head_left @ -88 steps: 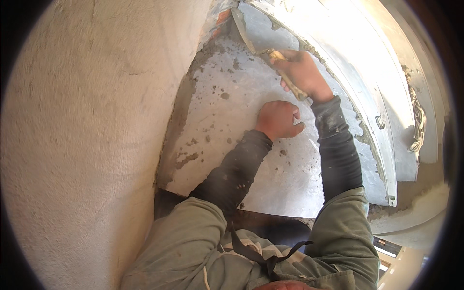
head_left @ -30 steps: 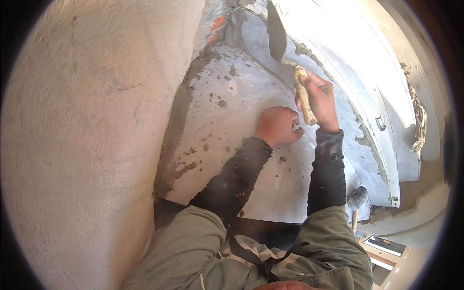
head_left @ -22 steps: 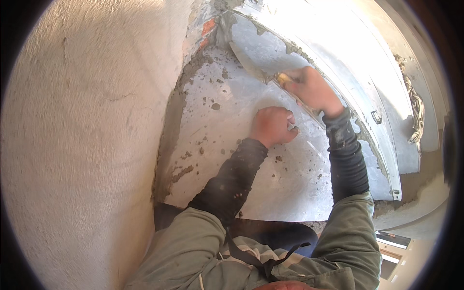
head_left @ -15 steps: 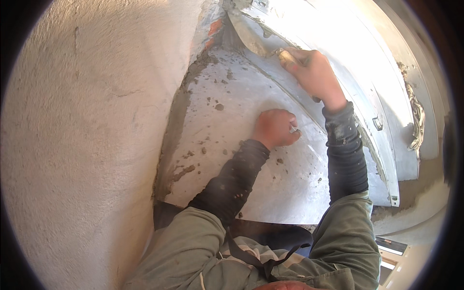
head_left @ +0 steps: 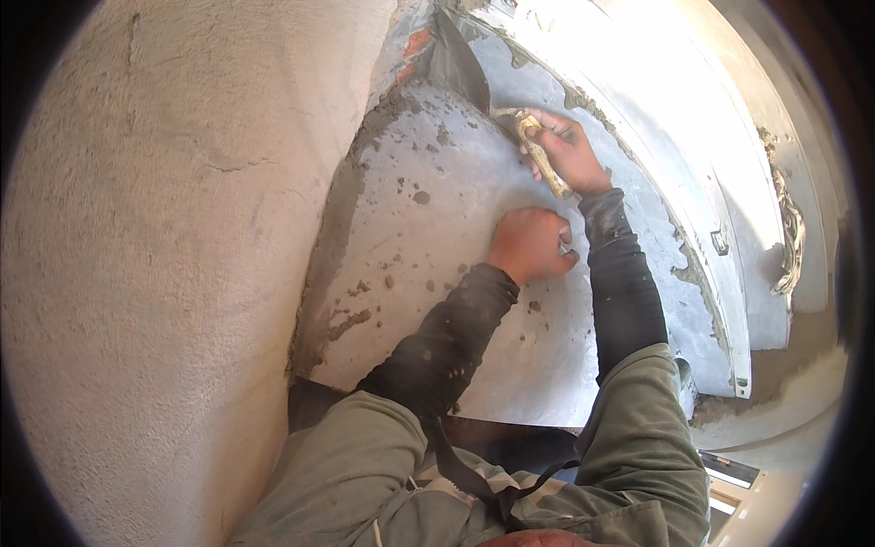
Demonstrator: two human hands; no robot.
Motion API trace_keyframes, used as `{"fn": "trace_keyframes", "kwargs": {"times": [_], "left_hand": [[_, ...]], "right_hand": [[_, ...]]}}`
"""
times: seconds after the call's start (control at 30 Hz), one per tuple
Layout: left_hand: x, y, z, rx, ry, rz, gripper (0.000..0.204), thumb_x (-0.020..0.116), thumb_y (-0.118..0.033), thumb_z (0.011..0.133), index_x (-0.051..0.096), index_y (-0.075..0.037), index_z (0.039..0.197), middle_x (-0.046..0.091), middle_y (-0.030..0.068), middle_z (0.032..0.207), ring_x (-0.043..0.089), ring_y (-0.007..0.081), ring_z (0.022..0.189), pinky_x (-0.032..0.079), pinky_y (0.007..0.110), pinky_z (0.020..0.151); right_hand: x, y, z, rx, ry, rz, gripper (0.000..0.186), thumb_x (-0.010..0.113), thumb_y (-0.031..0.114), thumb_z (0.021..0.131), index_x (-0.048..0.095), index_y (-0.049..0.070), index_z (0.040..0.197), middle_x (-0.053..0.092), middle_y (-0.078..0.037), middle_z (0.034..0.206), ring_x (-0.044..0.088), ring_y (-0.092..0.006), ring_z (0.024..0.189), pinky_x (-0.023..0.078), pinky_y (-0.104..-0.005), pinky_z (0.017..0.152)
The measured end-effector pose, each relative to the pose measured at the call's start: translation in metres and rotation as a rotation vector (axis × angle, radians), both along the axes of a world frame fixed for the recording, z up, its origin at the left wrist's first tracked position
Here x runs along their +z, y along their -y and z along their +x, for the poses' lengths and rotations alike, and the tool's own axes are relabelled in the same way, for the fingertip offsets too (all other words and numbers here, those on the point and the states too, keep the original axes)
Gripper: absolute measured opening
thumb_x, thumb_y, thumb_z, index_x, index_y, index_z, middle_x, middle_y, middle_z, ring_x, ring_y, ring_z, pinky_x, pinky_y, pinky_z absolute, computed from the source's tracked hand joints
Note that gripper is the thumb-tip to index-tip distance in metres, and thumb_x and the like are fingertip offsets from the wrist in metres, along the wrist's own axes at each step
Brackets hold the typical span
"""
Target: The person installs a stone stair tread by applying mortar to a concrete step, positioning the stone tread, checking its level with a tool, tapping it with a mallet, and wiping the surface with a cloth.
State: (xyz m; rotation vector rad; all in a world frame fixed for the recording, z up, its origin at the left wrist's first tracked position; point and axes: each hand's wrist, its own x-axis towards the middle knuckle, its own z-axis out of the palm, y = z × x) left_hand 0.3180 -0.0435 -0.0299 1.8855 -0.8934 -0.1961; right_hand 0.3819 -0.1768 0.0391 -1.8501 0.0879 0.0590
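Observation:
My right hand (head_left: 570, 150) is closed round the worn wooden handle (head_left: 544, 169) of a trowel. The trowel's grey metal blade (head_left: 463, 68) points up and left into the corner where the rough wall meets the panel. My left hand (head_left: 531, 244) is curled into a fist over the smooth pale panel (head_left: 447, 264), just below the trowel handle. A pale bit shows between its thumb and fingers; I cannot make out what it is. Splashes of grey mortar (head_left: 421, 197) dot the panel.
A rough plastered wall (head_left: 173, 255) fills the left side, with bare orange brick (head_left: 417, 43) near the top corner. Curved pale steps or ledges (head_left: 674, 118) with mortar-smeared edges run down the right. A crumpled strip (head_left: 787, 237) hangs farther right.
My right hand has shifted left and slightly down with the trowel, and the blade has turned so more of the handle shows. My left hand stays curled, a little farther right.

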Motion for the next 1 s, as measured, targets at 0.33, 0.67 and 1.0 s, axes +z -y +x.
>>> {"fn": "trace_keyframes", "kwargs": {"times": [0.33,0.67,1.0], "left_hand": [[-0.001,0.002,-0.001,0.029,0.074,0.011,0.019,0.078,-0.028,0.07,0.075,-0.013,0.08,0.071,0.0027,0.074,0.069,0.0255,0.074,0.055,0.039,0.071],[-0.009,-0.004,0.002,0.027,0.103,-0.003,0.02,0.078,-0.032,0.072,0.074,-0.013,0.078,0.07,0.0014,0.073,0.069,0.0248,0.074,0.055,0.04,0.07],[-0.002,0.003,0.0,0.0,0.026,-0.003,0.022,0.079,-0.034,0.071,0.074,-0.013,0.078,0.073,0.0063,0.083,0.071,0.0284,0.082,0.055,0.041,0.077]], "right_hand": [[-0.016,-0.001,0.004,-0.062,-0.053,0.035,0.038,0.051,0.018,0.101,0.06,-0.002,0.132,0.063,-0.007,0.08,0.057,-0.0118,0.051,0.048,-0.0261,0.046],[0.036,-0.029,-0.063,-0.162,-0.04,-0.142,0.034,0.053,0.02,0.101,0.066,-0.001,0.125,0.057,-0.003,0.07,0.056,-0.0117,0.049,0.047,-0.0266,0.046],[0.061,-0.023,-0.024,-0.055,0.051,-0.695,0.036,0.064,0.022,0.094,0.068,-0.001,0.121,0.066,-0.015,0.072,0.066,-0.0257,0.059,0.053,-0.0369,0.059]]}}
